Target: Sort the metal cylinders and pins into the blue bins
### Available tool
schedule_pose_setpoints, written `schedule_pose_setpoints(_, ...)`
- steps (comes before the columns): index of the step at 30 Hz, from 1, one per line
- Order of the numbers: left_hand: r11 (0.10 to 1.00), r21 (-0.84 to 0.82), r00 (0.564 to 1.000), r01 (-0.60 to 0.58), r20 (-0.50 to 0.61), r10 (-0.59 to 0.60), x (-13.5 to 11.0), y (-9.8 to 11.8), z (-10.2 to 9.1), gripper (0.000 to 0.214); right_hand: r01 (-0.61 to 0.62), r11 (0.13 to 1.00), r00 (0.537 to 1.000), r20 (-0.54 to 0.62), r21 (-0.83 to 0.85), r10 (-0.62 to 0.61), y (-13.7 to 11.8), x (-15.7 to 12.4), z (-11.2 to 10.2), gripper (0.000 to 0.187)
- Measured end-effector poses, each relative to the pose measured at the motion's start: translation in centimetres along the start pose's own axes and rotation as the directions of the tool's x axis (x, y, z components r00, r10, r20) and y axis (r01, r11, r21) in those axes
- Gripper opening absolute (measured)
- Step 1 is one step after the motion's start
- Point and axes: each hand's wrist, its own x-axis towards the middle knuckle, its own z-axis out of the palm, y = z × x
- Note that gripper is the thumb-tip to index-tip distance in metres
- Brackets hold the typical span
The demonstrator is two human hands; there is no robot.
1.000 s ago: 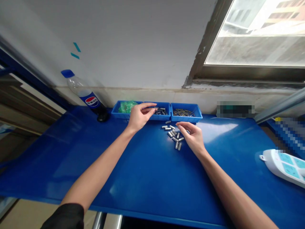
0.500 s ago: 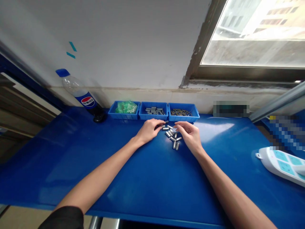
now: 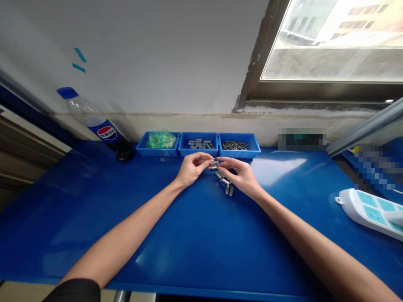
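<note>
Our left hand (image 3: 192, 168) and right hand (image 3: 239, 176) pinch one small metal sleeve (image 3: 214, 162) together above the desk (image 3: 189, 235). It looks light, stiff and slick, so we judge fingertips on its ends safest.

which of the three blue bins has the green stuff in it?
The leftmost bin, nearest the cola bottle. The middle bin holds grey metal pieces; the right bin holds thin dark, brassy pins.

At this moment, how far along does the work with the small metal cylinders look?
Done: a cluster of metal cylinders lies loose on the blue table. In hand: the left hand and right hand meet over a small metal piece pinched at their fingertips. Left: the green-parts bin, middle bin and pin bin each hold stock.
</note>
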Motion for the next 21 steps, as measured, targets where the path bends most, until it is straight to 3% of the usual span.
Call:
schedule_pose_setpoints(3, 0.998, -0.056, 0.991, -0.027, -0.130, 0.020, 0.5, 0.5, 0.0, 0.036, 0.020, 1.000, 0.999, -0.045, 0.016, -0.020, 0.2, -0.1, -0.2, 0.033)
schedule_pose_setpoints(6, 0.994, -0.015, 0.946, -0.110, -0.310, 0.100, 1.4, 0.9, -0.5, 0.034, 0.032, 0.999, 0.994, -0.110, 0.027, -0.029, 0.5, 0.0, -0.2, 0.024)
schedule_pose_setpoints(8, 0.982, 0.108, 0.904, -0.154, -0.386, 0.184, 1.9, 1.2, -1.2, 0.029, 0.037, 0.999, 0.987, -0.158, 0.012, -0.035, 0.5, 0.0, -0.2, 0.022)
schedule_pose_setpoints(11, 0.897, 0.393, 0.852, -0.202, -0.382, 0.359, 2.0, 1.8, -1.9, 0.019, 0.037, 0.999, 0.980, -0.196, -0.025, -0.041, 0.6, 0.0, -0.2, 0.020)
schedule_pose_setpoints(14, 0.764, 0.589, 0.847, -0.265, -0.236, 0.476, 1.3, 2.1, -1.6, 0.018, 0.031, 0.999, 0.982, -0.186, -0.018, -0.034, 0.6, -0.1, -0.2, 0.020)
schedule_pose_setpoints(16, 0.684, 0.627, 0.872, -0.373, -0.015, 0.489, 0.7, 1.8, -0.9, 0.021, 0.017, 1.000, 0.983, -0.185, 0.006, -0.015, 0.8, 0.0, -0.3, 0.021)
schedule_pose_setpoints(19, 0.600, 0.596, 0.846, -0.533, 0.354, 0.399, 0.0, 0.5, 0.2, 0.035, -0.004, 0.999, 0.982, -0.188, 0.038, 0.011, 0.9, 0.1, -0.4, 0.021)
schedule_pose_setpoints(21, 0.553, 0.611, 0.823, -0.566, 0.450, 0.345, -0.3, -0.4, 0.6, 0.047, -0.013, 0.999, 0.979, -0.202, 0.041, 0.022, 0.9, 0.1, -0.4, 0.020)
